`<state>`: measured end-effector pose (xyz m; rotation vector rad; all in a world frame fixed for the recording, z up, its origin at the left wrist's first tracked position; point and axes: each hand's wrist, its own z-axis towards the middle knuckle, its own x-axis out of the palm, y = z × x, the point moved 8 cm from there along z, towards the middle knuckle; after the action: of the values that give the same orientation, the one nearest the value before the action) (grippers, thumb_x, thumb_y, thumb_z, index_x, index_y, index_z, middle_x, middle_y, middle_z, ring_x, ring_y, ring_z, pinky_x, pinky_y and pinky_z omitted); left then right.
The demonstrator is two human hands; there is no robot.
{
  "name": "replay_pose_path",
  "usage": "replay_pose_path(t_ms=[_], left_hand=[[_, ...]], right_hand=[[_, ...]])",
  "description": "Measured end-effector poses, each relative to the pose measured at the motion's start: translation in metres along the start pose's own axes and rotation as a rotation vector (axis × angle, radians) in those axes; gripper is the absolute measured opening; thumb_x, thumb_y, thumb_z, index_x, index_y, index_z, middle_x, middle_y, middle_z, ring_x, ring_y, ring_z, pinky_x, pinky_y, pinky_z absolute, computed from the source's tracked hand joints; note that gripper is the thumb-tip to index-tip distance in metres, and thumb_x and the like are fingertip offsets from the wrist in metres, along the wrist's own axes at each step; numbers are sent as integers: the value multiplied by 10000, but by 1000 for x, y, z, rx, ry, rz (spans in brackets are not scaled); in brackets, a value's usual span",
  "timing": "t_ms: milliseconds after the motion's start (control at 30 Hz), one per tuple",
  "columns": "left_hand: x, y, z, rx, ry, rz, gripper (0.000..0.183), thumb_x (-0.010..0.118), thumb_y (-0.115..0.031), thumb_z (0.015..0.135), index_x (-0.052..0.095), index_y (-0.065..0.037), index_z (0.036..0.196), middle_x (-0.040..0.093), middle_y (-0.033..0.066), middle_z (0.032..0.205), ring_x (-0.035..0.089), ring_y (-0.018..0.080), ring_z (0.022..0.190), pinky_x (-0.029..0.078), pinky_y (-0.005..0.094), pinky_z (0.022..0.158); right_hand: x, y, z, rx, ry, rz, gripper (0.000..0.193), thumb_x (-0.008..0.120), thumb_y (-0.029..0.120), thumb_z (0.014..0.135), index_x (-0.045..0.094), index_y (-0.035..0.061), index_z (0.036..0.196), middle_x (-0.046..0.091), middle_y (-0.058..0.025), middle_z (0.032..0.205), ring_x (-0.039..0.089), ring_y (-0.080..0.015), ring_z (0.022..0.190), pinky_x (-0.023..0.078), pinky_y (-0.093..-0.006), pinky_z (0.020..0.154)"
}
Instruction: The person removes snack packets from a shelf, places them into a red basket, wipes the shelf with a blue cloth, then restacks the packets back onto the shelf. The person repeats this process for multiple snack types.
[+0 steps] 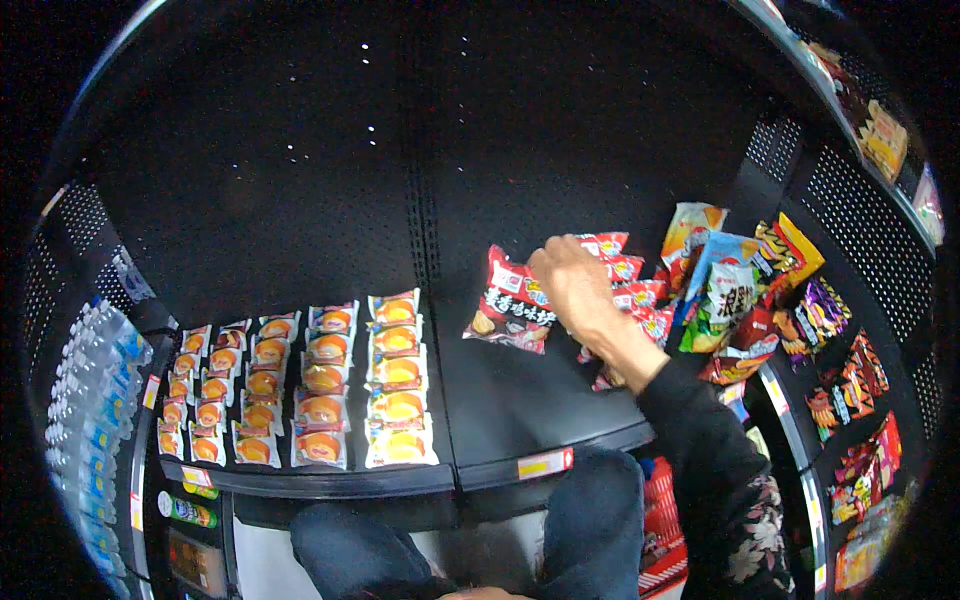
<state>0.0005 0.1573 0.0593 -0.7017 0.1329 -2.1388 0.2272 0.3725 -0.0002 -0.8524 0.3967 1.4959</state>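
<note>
My right hand (575, 285) reaches over the black shelf (525, 405) from the lower right. Its fingers are closed on the upper right part of a red and dark snack bag (508, 308), which is tilted with its printed front toward me. Under and behind that hand, several similar red bags (645, 295) stand in a row, partly hidden by my wrist. On the left half of the shelf, white-edged packs with round orange-yellow pictures (398, 372) lie in several columns. No left hand can be made out.
Mixed colourful snack bags (725, 290) crowd the right corner, and more bags (850, 390) line the right-hand shelf. Clear bottles with blue labels (95, 400) fill the left side. A shelf lip (370, 482) runs above my knees (595, 520). Below it sits a red basket (662, 525).
</note>
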Motion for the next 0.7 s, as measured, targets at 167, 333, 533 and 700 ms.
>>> replay_pose_path(t_ms=[167,333,533,700], left_hand=[[8,23,-6,71,75,117,413,432,-132,1113,669,156,1292,703,264,1243,675,360,1095,544,422,912],[16,51,-15,-20,134,207,448,441,-209,1142,704,132,1263,701,232,1264,690,338,1090,551,417,914],[15,68,3,-167,205,336,327,542,-176,1095,728,82,1170,701,254,1245,729,362,997,601,430,821],[7,75,5,-279,199,273,268,571,-140,1058,709,85,1101,707,280,1136,753,375,859,620,410,673]], right_hand=[[-120,-39,-74,300,63,79,147,710,83,941,743,46,1079,704,-149,1033,693,-369,983,568,-446,858],[-223,-79,-168,676,52,144,294,653,17,919,709,81,1200,626,-115,880,617,-252,707,528,-375,707],[-231,-98,-298,928,358,-9,504,631,35,874,644,138,1367,657,-179,829,679,-337,751,553,-447,724],[-168,-99,-412,991,526,-85,386,657,133,876,727,95,1253,749,-236,975,745,-422,877,600,-533,807]])
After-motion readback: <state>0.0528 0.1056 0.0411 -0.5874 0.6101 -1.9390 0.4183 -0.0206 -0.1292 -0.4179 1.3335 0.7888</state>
